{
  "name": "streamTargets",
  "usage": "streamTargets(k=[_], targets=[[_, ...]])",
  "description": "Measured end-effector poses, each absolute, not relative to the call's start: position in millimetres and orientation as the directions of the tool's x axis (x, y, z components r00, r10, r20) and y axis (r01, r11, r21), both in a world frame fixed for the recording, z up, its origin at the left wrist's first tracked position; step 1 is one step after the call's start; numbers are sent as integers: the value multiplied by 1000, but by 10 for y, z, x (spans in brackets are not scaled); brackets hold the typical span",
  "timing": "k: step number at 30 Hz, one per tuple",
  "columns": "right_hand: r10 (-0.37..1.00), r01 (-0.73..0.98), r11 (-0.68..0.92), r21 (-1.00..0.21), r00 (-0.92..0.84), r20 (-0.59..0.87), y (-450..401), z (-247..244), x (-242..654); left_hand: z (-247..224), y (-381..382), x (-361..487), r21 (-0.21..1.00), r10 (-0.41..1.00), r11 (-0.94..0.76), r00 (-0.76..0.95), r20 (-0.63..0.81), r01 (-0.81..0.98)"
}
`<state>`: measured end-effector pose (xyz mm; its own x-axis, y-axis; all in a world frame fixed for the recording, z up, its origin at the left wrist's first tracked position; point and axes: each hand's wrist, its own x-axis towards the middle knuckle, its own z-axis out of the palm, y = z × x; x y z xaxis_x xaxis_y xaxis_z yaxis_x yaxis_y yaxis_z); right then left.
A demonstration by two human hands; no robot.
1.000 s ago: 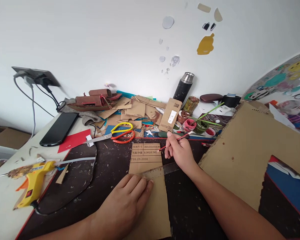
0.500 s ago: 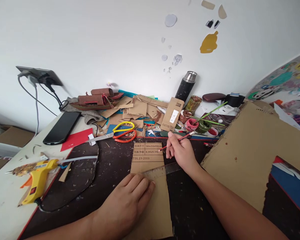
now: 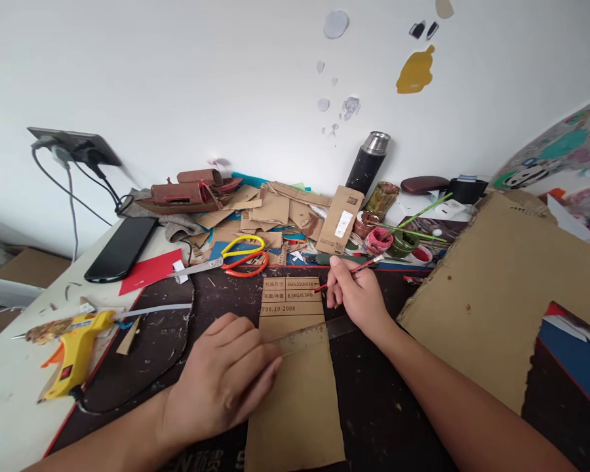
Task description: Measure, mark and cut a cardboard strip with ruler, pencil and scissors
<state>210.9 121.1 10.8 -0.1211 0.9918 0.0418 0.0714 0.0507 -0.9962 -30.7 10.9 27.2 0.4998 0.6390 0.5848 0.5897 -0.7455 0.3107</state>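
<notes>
A long cardboard strip (image 3: pixel 299 393) with printed text at its far end lies on the dark mat, pointing away from me. Across it rests a clear ruler (image 3: pixel 302 339). My left hand (image 3: pixel 231 373) is closed on the ruler's left end, at the strip's left edge; its thumb lies along the curled fingers. My right hand (image 3: pixel 356 292) pinches a red pencil (image 3: pixel 349 273) to the right of the strip's far end. The pencil's dark tip is over the printed text, and whether it touches the cardboard is unclear.
At left lie a yellow glue gun (image 3: pixel 76 354), a black phone (image 3: pixel 122 249) and scissors (image 3: pixel 226 259). Cardboard scraps (image 3: pixel 275 210), paint jars (image 3: pixel 379 240) and a black flask (image 3: pixel 368 160) stand behind. A large cardboard sheet (image 3: pixel 482 295) covers the right side.
My left hand has slid left, off the middle of the strip to the ruler's end, uncovering more cardboard. My right hand stays nearly in place with the pencil. The view has shifted slightly.
</notes>
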Motion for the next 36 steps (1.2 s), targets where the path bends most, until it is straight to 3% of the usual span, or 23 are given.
streamTargets(k=[4,11,22,30,36], targets=[[993,65,47,-997,-113,40,1216,111,2105,244,190,-383,244,651,-708,479,589,663],[993,71,56,-996,-112,48,1216,117,2120,291,241,-446,235,642,-714,483,596,659],[995,28,24,-999,-100,21,1231,129,2099,327,471,-612,196,747,-504,311,587,841],[993,50,35,-998,-112,30,1223,118,2111,287,506,-649,272,894,-311,183,408,911],[992,51,49,-997,-121,43,1232,105,2096,271,545,-661,232,973,-166,121,198,958]])
